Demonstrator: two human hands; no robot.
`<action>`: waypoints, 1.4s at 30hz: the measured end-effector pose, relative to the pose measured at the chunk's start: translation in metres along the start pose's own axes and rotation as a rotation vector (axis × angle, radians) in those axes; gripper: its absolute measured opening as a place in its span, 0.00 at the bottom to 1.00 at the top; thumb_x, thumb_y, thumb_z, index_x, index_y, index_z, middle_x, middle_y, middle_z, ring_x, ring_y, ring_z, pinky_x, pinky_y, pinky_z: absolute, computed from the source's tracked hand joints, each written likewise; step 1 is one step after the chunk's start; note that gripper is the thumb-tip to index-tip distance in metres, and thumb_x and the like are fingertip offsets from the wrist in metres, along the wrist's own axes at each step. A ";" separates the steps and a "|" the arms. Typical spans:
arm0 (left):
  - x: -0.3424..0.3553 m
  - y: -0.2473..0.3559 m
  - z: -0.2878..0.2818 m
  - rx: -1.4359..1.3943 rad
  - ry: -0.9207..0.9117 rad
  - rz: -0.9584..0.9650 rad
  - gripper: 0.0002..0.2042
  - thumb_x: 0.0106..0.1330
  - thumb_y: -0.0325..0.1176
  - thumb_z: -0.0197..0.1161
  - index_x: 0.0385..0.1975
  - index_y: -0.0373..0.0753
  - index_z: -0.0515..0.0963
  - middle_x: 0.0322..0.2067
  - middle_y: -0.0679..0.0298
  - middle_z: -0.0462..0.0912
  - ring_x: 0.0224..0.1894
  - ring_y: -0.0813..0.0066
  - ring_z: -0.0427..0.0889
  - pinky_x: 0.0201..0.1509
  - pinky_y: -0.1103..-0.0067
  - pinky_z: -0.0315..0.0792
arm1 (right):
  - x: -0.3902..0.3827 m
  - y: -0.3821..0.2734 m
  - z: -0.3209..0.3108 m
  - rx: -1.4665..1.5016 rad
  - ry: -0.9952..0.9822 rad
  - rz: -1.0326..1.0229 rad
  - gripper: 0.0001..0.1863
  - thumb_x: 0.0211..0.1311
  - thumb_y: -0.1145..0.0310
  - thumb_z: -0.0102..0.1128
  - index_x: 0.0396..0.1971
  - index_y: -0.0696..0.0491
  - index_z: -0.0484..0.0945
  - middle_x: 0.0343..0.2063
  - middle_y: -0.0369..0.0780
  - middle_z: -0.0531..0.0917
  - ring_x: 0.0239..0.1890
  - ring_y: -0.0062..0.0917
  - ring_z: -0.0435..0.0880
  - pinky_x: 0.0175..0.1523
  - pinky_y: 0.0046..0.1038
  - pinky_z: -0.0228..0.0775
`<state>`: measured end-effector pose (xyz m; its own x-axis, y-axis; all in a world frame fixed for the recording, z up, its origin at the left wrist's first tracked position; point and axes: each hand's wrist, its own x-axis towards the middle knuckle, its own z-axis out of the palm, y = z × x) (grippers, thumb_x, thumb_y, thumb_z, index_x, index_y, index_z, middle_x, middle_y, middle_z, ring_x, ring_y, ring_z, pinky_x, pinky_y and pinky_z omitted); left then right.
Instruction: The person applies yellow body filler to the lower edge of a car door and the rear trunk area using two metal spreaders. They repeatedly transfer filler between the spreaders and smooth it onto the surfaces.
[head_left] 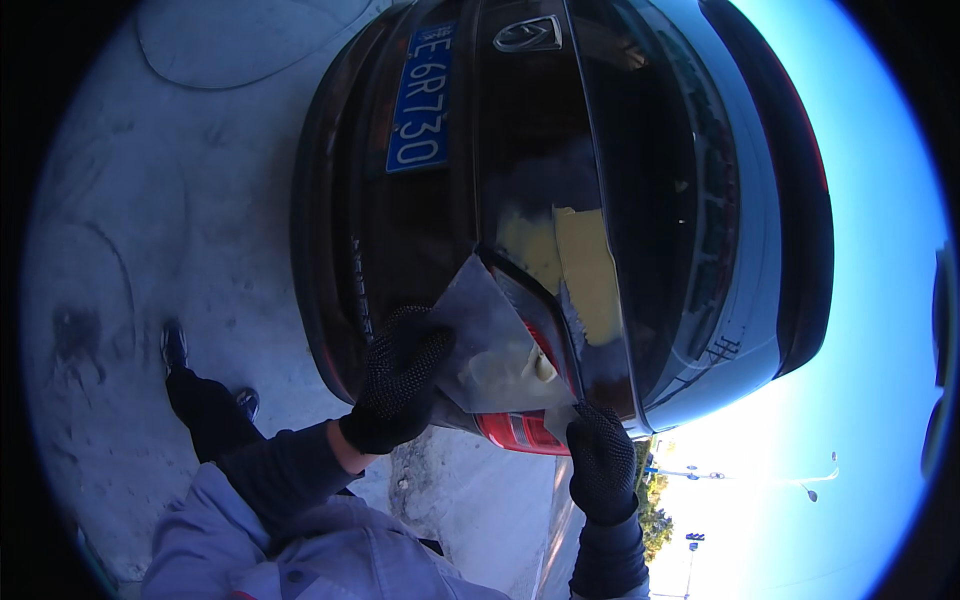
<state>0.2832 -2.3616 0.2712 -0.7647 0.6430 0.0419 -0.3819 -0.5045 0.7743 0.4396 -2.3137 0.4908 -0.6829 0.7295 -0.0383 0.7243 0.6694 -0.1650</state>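
Black dotted gloves cover both hands. My left hand (400,375) grips a translucent square sheet (465,340) with a pale blob of putty (540,365) on it. My right hand (602,460) is closed around a small translucent piece (558,425), possibly a spreader, at the sheet's right corner. The sheet partly hides the red tail light (515,432) of a dark car (530,90). Beside the light, pale yellow filler (585,270) covers part of the bodywork, with grey scuffed areas around it.
The car's rear, with a blue plate (418,90), fills the middle. My legs (210,420) stand on pale concrete (160,180) at left, where a hose or cable (205,85) lies. Street lamps (812,492) and trees (655,515) show at lower right.
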 end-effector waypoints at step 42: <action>-0.045 -0.033 -0.047 0.078 -0.094 -0.240 0.10 0.72 0.34 0.63 0.42 0.32 0.80 0.32 0.51 0.84 0.35 0.57 0.85 0.40 0.70 0.76 | 0.208 0.017 0.008 -1.159 -0.083 -0.593 0.24 0.55 0.76 0.61 0.55 0.51 0.81 0.48 0.48 0.82 0.56 0.45 0.77 0.61 0.45 0.70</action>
<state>0.3057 -2.4009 0.2141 -0.6045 0.7912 -0.0933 -0.5024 -0.2877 0.8153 0.3093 -2.1515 0.4720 -0.8985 0.3002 -0.3203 -0.0557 0.6458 0.7615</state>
